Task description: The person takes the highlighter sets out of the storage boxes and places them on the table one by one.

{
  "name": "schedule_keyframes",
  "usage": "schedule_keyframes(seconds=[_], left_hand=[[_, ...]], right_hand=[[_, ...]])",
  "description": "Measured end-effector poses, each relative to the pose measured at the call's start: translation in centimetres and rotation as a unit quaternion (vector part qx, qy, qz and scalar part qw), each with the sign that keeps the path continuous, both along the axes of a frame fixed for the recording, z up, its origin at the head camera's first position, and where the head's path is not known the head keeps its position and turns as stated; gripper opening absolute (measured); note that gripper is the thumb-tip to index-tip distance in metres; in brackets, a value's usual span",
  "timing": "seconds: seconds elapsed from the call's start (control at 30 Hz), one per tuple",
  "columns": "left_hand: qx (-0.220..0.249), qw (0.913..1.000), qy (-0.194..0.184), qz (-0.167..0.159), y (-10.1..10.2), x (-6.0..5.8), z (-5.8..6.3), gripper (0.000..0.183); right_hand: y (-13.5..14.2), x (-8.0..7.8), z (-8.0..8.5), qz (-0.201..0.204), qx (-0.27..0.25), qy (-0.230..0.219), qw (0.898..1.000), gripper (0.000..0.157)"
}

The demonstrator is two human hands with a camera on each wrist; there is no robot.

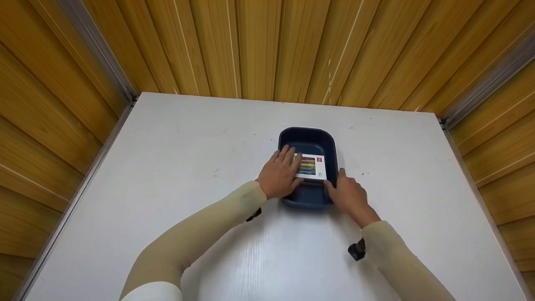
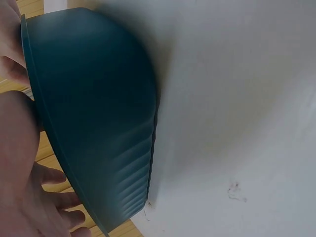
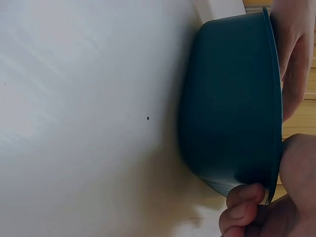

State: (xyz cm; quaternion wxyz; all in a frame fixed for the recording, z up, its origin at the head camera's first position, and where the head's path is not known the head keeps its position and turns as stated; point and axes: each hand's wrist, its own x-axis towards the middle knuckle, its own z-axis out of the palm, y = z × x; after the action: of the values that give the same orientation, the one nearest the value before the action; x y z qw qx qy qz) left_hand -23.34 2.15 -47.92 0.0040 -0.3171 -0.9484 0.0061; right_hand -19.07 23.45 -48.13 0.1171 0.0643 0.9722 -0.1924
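A dark blue plastic bin (image 1: 308,204) with rounded corners stands on the white table. Inside it lies a flat white box (image 1: 320,169) whose front shows a row of coloured sticks. My left hand (image 1: 280,173) reaches over the bin's left rim, its straight fingers lying on the left end of the box and hiding that end. On the right side, my right hand (image 1: 350,193) grips the rim, thumb on the inside and fingers outside. The right wrist view shows the curled fingertips (image 3: 245,193) against the bin's outer wall (image 3: 229,103).
The white table (image 1: 200,154) bears small dark marks. Wood-patterned panels (image 1: 259,50) rise behind it and on both sides, with metal posts (image 1: 100,46) at the back corners. A small black device (image 1: 357,249) is on my right wrist.
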Motion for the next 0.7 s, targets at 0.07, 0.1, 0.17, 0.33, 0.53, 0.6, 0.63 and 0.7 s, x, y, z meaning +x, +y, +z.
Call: schedule_keyframes(seconds=[0.07,0.1,0.17,0.33,0.53,0.6,0.63,0.7], left_hand=[[-0.003,1.0,-0.003,-0.002,0.0,-0.1,0.0,0.069],[-0.004,1.0,-0.005,-0.003,0.1,-0.2,0.0,0.069],[-0.003,0.9999,-0.01,-0.005,0.1,-0.3,0.1,0.069],[0.006,0.9997,-0.017,-0.014,0.2,-0.9,0.0,0.068],[0.004,0.9997,-0.007,-0.023,0.3,-1.5,-0.3,0.067],[0.005,0.9996,0.002,-0.027,0.3,-1.6,-0.4,0.066],[0.005,0.9995,0.006,-0.03,0.3,-1.6,-0.5,0.066],[0.005,0.9994,0.009,-0.034,0.2,-1.5,-0.7,0.065]], right_hand=[[0.0,0.0,0.1,0.001,0.002,0.005,1.0,0.077],[0.0,-0.1,0.1,0.001,0.002,0.007,1.0,0.077],[0.0,-0.1,0.2,0.0,0.0,0.011,1.0,0.077],[0.1,-0.5,0.2,-0.009,-0.001,0.01,1.0,0.079],[0.0,-0.8,0.1,-0.011,-0.002,-0.002,1.0,0.078],[0.0,-0.8,0.1,-0.012,-0.001,-0.001,1.0,0.078],[0.0,-0.7,0.0,-0.013,-0.001,-0.001,1.0,0.078],[-0.1,-0.6,-0.2,-0.018,-0.002,-0.007,1.0,0.078]])
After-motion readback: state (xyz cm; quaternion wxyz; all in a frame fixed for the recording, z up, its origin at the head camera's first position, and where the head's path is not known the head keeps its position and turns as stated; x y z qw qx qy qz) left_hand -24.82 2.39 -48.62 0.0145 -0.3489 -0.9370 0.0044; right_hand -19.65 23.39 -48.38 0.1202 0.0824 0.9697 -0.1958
